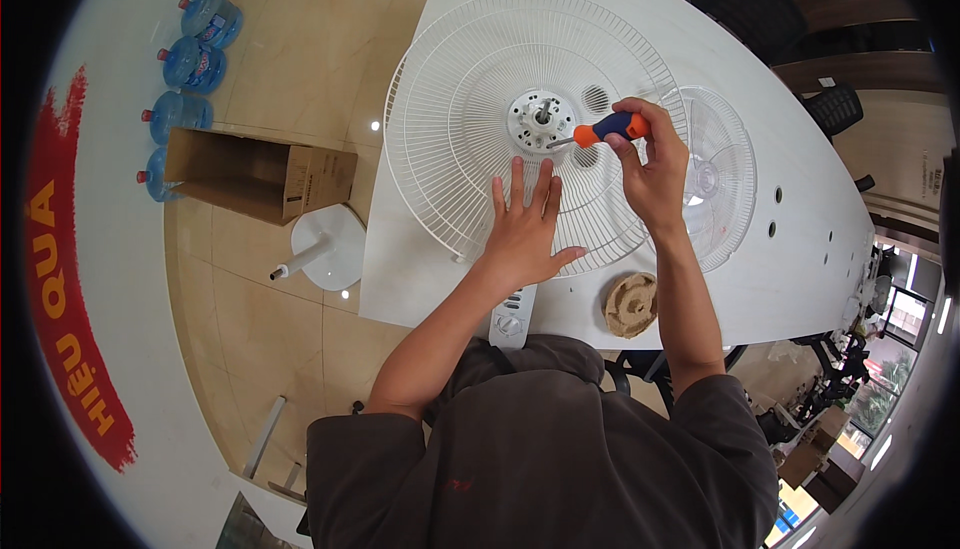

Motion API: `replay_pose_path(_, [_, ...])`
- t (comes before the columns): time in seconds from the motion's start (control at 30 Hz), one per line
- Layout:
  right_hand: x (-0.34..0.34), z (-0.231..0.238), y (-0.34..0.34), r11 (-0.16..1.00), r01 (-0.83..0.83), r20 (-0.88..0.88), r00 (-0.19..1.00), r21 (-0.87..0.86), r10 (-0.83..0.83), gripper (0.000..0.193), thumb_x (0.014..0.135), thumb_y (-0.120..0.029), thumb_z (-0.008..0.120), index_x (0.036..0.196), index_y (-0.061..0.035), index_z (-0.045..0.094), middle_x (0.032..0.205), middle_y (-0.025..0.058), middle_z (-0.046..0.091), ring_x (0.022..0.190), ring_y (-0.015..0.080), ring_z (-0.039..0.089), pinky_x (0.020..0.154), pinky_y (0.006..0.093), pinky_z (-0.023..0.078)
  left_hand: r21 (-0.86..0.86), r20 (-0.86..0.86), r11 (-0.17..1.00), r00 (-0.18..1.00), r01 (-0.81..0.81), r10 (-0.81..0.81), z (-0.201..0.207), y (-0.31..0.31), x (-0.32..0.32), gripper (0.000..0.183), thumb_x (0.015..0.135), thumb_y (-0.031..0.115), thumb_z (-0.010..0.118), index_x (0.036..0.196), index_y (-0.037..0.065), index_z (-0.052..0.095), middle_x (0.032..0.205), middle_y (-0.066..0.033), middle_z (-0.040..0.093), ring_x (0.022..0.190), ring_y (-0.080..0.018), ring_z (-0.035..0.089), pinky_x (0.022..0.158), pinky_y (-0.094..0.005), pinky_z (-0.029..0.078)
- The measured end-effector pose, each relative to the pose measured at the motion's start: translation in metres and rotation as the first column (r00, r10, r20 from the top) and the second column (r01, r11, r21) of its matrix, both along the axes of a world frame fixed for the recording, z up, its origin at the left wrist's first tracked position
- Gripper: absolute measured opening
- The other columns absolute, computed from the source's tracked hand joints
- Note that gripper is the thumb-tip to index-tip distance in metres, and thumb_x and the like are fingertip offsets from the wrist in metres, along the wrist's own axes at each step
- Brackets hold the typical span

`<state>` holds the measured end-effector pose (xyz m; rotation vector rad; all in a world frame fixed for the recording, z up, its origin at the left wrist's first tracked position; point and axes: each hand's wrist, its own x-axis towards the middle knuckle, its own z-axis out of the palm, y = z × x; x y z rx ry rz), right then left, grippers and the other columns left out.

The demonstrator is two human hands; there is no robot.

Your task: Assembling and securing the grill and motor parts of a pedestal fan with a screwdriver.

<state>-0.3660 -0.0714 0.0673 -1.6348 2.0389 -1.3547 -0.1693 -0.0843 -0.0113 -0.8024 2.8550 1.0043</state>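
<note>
A round white wire fan grille lies on the white table, over the fan's motor head. At its centre sits a white hub plate with a metal shaft sticking up. My right hand grips an orange and dark blue screwdriver, its tip at the hub's lower right edge. Spread flat on the near side of the grille, my left hand has its fingers pointing toward the hub. Below that hand, a white control panel with a knob shows at the table's near edge.
A transparent fan blade lies right of the grille. A brown moulded pulp piece rests near the table's front edge. On the floor at left are an open cardboard box, a white round stand base and several blue water jugs.
</note>
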Motion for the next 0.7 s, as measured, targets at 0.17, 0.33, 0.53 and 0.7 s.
replay_pose_path(0.17, [0.005,0.004,0.005,1.000,0.001,-0.023,1.000,-0.030,-0.002,0.039,0.081,0.003,0.077,0.117,-0.0031,0.063,0.108,0.0115,0.069,0.090,0.0246,0.068,0.080,0.0335,0.054,-0.012,-0.010,1.000,1.000,-0.009,0.009,-0.001,0.005,-0.004,0.107,0.089,0.066,0.061,0.153,-0.013,0.027,0.166,-0.0292,0.003,0.149,-0.0570,-0.012,0.113,-0.0764,-0.002])
replay_pose_path(0.33, [0.007,0.004,0.006,0.998,-0.018,-0.097,0.995,-0.056,0.013,0.040,0.080,0.005,0.077,0.117,-0.0028,0.062,0.109,0.0121,0.069,0.092,0.0262,0.067,0.080,0.0338,0.054,-0.013,-0.027,1.000,0.999,-0.020,0.019,0.001,0.009,-0.009,0.106,0.088,0.064,0.063,0.151,-0.014,0.030,0.165,-0.0297,0.005,0.149,-0.0576,-0.011,0.112,-0.0773,0.000])
replay_pose_path(0.53, [0.006,0.002,0.007,1.000,0.001,-0.075,0.997,-0.007,-0.002,0.042,0.079,0.006,0.077,0.117,-0.0032,0.062,0.109,0.0124,0.069,0.096,0.0283,0.067,0.081,0.0353,0.054,-0.014,-0.025,1.000,0.999,-0.023,0.022,0.003,0.010,-0.011,0.106,0.087,0.062,0.065,0.151,-0.014,0.030,0.165,-0.0301,0.006,0.149,-0.0581,-0.009,0.112,-0.0776,0.000])
replay_pose_path(0.7, [0.007,0.010,0.002,0.999,-0.032,-0.130,0.991,0.020,0.034,0.041,0.079,0.006,0.076,0.116,-0.0033,0.062,0.110,0.0126,0.069,0.097,0.0299,0.067,0.081,0.0361,0.055,-0.003,-0.016,1.000,1.000,-0.019,0.019,0.003,0.010,-0.011,0.106,0.087,0.062,0.065,0.152,-0.013,0.029,0.165,-0.0299,0.005,0.149,-0.0579,-0.010,0.112,-0.0775,0.000])
